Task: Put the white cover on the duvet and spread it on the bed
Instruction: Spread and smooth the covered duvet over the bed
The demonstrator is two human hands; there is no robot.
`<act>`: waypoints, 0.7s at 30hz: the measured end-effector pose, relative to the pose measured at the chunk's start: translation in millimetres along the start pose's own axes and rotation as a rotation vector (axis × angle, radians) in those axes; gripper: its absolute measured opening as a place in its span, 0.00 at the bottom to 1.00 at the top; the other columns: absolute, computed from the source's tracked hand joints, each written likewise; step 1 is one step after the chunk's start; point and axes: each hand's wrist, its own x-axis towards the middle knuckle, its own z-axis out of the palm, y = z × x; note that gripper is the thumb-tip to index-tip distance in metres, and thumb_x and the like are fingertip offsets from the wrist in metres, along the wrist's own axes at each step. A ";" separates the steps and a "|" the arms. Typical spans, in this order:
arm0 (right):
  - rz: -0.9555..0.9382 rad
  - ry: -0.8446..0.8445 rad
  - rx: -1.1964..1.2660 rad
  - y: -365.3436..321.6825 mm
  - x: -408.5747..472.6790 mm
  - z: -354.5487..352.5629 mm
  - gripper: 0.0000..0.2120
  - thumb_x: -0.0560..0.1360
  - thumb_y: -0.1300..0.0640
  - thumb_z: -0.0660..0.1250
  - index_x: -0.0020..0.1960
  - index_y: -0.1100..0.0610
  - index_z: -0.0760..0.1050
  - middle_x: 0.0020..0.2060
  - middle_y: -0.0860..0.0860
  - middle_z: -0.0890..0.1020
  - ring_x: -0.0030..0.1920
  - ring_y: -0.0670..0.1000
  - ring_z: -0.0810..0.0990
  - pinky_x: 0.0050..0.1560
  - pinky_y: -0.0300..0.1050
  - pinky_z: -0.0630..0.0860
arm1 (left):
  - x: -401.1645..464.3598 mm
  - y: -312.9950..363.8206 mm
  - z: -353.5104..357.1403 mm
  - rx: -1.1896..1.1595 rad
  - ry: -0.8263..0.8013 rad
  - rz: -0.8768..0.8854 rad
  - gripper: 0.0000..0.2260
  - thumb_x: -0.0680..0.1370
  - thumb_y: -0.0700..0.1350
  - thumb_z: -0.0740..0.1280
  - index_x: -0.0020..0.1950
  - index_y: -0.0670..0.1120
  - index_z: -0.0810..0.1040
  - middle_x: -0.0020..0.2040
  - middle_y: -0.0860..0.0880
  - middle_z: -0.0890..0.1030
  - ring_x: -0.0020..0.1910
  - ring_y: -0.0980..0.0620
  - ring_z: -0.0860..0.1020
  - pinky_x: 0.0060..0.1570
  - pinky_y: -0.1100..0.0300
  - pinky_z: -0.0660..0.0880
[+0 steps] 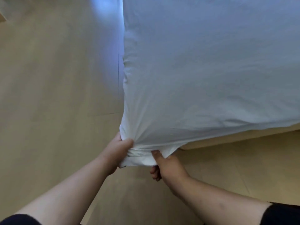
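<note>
The white cover (203,65) lies spread over the bed, filling the upper right of the head view; the duvet itself cannot be told apart from it. Its near left corner is bunched and hangs past the bed's corner. My left hand (117,151) grips this bunched corner from the left, thumb on top of the fabric. My right hand (168,164) holds the same corner from the right, thumb pressed into the folds and fingers curled beneath the cloth.
The light wooden bed frame (235,138) shows under the cover's near edge at the right. Pale wood-look floor (56,95) runs along the bed's left side and in front of it. A bright bluish light patch lies on the floor at top centre.
</note>
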 end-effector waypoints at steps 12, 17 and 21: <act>-0.601 0.108 0.858 -83.8 -18.9 -95.8 0.22 0.74 0.64 0.65 0.68 0.59 0.75 0.62 0.54 0.82 0.62 0.54 0.81 0.57 0.48 0.80 | 14.5 39.9 -2.5 -0.348 -0.255 0.116 0.21 0.73 0.43 0.68 0.66 0.44 0.78 0.62 0.40 0.81 0.60 0.40 0.81 0.51 0.50 0.81; -0.628 0.257 1.034 -106.0 -16.9 -135.8 0.31 0.69 0.71 0.61 0.72 0.64 0.70 0.69 0.60 0.75 0.68 0.60 0.76 0.71 0.59 0.71 | 12.5 64.9 -29.9 0.102 0.063 0.271 0.22 0.65 0.37 0.70 0.58 0.46 0.79 0.50 0.45 0.85 0.50 0.40 0.83 0.43 0.52 0.77; -0.581 0.300 1.078 -123.2 -30.4 -177.2 0.20 0.80 0.63 0.56 0.50 0.54 0.87 0.58 0.54 0.84 0.59 0.55 0.83 0.59 0.52 0.80 | 15.6 59.4 -16.0 0.361 0.381 0.266 0.29 0.62 0.52 0.69 0.62 0.52 0.71 0.52 0.51 0.80 0.52 0.42 0.78 0.47 0.45 0.76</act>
